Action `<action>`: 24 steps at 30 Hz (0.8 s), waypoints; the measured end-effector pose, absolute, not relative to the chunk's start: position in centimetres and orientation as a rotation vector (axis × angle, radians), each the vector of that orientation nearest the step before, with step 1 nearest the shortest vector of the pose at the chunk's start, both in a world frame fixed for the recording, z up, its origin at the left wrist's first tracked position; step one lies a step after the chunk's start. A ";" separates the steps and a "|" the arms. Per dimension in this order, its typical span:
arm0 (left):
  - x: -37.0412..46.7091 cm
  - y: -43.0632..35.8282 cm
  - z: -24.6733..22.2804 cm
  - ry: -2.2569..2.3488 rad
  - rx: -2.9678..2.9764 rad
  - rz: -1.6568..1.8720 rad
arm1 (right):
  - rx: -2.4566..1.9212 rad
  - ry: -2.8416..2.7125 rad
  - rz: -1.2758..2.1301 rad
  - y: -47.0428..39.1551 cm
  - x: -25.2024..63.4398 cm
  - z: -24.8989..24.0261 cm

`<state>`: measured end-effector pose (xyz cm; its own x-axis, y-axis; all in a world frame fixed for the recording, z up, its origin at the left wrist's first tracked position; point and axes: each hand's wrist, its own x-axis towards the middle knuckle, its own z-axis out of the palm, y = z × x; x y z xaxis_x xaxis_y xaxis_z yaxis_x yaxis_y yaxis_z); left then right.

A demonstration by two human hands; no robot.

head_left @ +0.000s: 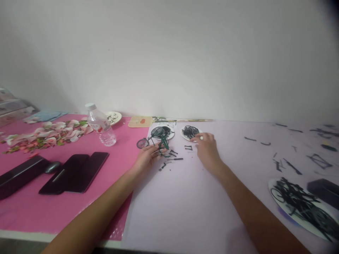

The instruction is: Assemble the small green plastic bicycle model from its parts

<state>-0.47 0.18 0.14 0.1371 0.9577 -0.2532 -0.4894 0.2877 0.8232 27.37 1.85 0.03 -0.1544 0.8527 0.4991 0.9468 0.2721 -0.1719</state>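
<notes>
Dark green model bicycle point(164, 142) in left hand point(147, 156), over the bench point(185, 211)
Left grip clamped on it; right hand point(208, 150) by the small plate point(182, 132), grip unclear; wheels look fitted, loose black parts point(177, 159) nearby seemingly unfitted

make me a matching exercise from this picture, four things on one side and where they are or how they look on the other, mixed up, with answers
Things:
1. left hand
2. right hand
3. plastic bottle
4. two flat black devices

Places and states:
A. clear, with a white cap
B. beside a small round plate of dark parts
C. lying on the pink surface
D. holding a small bicycle model

Right pairs: 1-D, 2-B, 3-A, 4-C
</notes>
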 end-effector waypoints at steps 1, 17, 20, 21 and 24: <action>-0.4 0.2 0.2 0.894 0.653 1.159 | -1.696 -2.047 -0.282 1.8 28.2 0.7; -0.6 0.2 0.2 0.852 0.701 1.130 | -1.834 -2.180 -0.004 1.7 30.4 1.1; -0.6 0.2 0.1 0.847 0.720 1.152 | -1.564 -2.157 0.022 1.8 28.7 0.7; -0.6 0.2 0.1 0.848 0.718 1.158 | -1.489 -2.133 0.065 1.6 27.7 0.7; -0.5 0.3 -0.1 0.851 0.709 1.162 | -1.328 -2.095 0.263 0.3 24.2 0.7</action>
<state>-0.55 0.33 -0.11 0.1673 0.9656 -0.1990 -0.4815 0.2561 0.8382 24.24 0.27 0.65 -0.2880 0.8673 0.4059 0.7403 0.4706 -0.4802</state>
